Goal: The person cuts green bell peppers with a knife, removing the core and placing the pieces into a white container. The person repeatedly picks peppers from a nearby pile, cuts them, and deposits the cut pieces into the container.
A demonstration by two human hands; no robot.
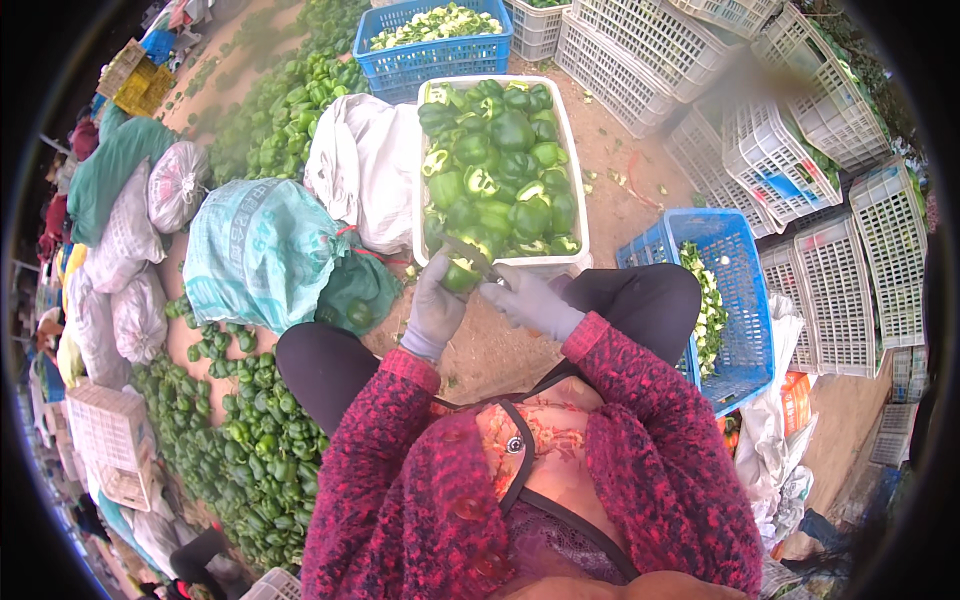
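Observation:
In a grey glove, my left hand (437, 308) is closed round a green bell pepper (461, 276), whose pale cut flesh shows. My right hand (532, 300), gloved too, grips a knife (468, 250); its dark blade reaches left across the top of that pepper. Both hands are between my knees, just off the near edge of a white crate (572, 150). Green peppers (512, 132) fill this crate, several of them cut open with pale insides showing. The knife's handle is mostly hidden in my right hand.
By my right knee stands a blue basket (742, 300) holding pale green scraps (708, 310). Another blue basket (430, 58) of scraps is behind the crate. Stacked white crates (835, 290) line the right. Leftward lie a teal sack (262, 255), a white sack (365, 165) and heaped peppers (265, 430).

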